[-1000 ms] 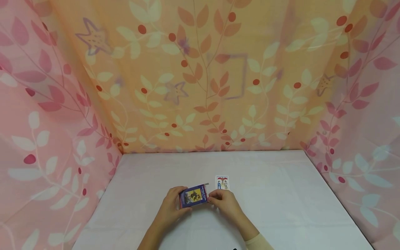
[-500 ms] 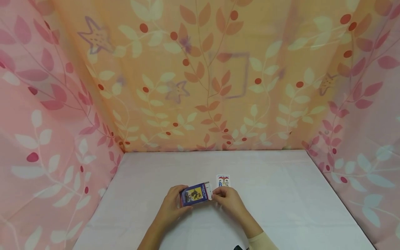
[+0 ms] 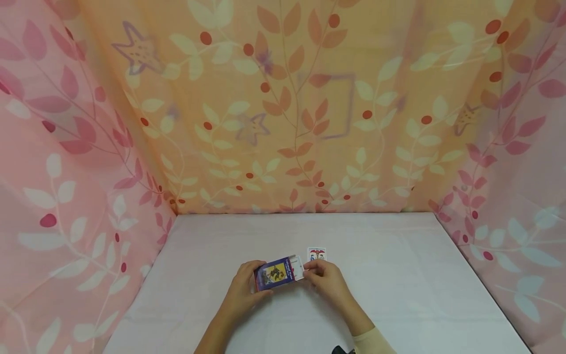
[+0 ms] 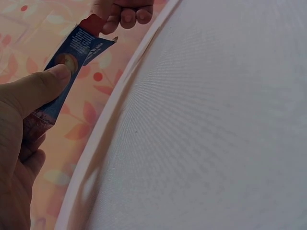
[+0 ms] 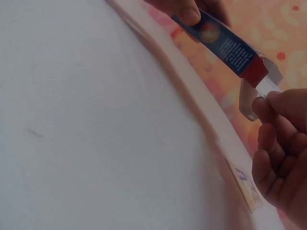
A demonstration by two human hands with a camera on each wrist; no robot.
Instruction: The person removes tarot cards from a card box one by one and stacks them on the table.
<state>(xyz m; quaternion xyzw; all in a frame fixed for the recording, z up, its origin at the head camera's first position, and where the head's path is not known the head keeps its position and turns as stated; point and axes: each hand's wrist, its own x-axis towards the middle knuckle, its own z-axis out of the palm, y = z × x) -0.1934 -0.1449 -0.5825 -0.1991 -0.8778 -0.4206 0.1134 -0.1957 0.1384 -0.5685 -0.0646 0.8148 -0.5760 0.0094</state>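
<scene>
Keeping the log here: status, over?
Left grip holds blue rectangular cardboard box, end open. Right grip pinches flat white contents, partly out. No obstruction seen.

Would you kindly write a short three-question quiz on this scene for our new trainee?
1. Multiple choice: What is in the grip of the left hand?
(a) a cup
(b) a pen
(c) a blue box

2. True or false: The white piece pinched by the right hand sticks out of the open end of the blue box.

3. Count: In the head view, how many loose cards lie on the white table?

Key:
1. (c)
2. True
3. One: a picture card, partly hidden by the right hand.
</scene>
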